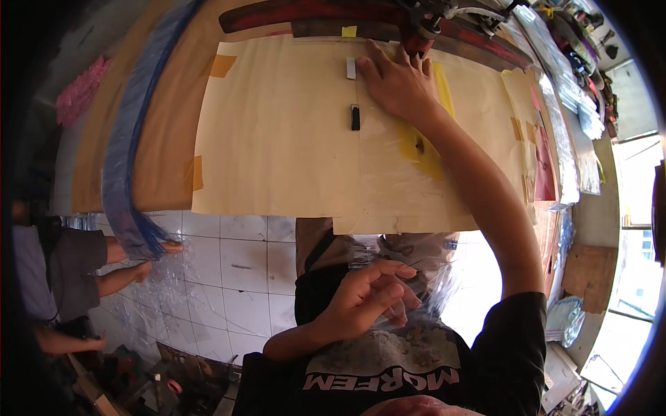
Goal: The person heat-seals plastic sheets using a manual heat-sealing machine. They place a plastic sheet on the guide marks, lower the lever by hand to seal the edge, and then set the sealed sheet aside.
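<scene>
My right hand point(399, 80) reaches across the tan paper-covered board point(270, 139), palm down with fingers spread, its fingertips close to the long dark-red bar point(257, 17) at the far edge. Beneath the hand and wrist a clear plastic film point(381, 163) seems to lie on the board, over yellow patches. My left hand point(371, 295) is raised before my chest, its fingers loosely bent and apart, with nothing clearly visible in it. Close to it, crumpled clear plastic point(440, 288) lies over my lap. A small black piece point(355, 117) and a small white piece point(351, 68) are on the board.
A bundle of blue-tinted plastic strips point(123, 145) hangs over the table's left side. Another person point(73, 267) is at the left, a hand at the bundle's lower end. Stacked clear plastic point(572, 97) lies at the right. A metal mechanism point(427, 21) stands above the bar.
</scene>
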`<action>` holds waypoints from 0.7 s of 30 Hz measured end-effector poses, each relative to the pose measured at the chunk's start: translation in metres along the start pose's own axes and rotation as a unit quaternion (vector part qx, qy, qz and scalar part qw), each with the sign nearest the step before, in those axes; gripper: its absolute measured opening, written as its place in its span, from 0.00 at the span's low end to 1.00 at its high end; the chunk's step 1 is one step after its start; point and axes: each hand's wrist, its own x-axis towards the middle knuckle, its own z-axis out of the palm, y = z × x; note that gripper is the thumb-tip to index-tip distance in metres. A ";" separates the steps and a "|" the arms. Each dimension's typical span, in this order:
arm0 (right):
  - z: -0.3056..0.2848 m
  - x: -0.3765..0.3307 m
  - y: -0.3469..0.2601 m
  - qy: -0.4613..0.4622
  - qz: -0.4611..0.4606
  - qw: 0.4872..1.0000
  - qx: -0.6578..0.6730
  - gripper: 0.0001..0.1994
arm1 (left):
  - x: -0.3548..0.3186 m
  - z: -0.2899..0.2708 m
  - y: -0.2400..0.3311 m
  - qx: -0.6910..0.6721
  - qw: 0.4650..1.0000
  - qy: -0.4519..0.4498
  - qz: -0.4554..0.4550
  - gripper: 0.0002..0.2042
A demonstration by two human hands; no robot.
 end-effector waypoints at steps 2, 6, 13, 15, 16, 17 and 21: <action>0.005 0.001 0.005 0.032 -0.018 0.999 -0.006 0.30 | 0.000 0.000 -0.001 -0.001 1.000 -0.004 0.001 0.14; 0.014 0.001 0.008 0.059 -0.014 0.998 -0.036 0.27 | -0.002 0.000 -0.003 0.000 1.000 0.001 0.000 0.14; 0.012 0.009 0.023 0.013 -0.072 0.997 -0.007 0.29 | -0.004 -0.005 -0.010 -0.010 1.000 0.005 0.006 0.14; 0.010 0.003 0.018 0.048 -0.058 0.997 0.005 0.30 | -0.005 -0.006 -0.010 -0.001 1.000 0.019 -0.013 0.14; 0.006 0.001 0.015 0.043 -0.049 0.998 0.003 0.30 | -0.005 -0.006 -0.011 -0.001 1.000 0.020 -0.013 0.14; 0.004 0.000 0.013 0.039 -0.040 0.998 0.001 0.30 | -0.005 -0.007 -0.013 -0.001 1.000 0.024 -0.011 0.14; 0.006 0.001 0.015 0.049 -0.035 0.998 0.013 0.31 | -0.005 -0.009 -0.015 0.020 0.999 0.040 -0.030 0.14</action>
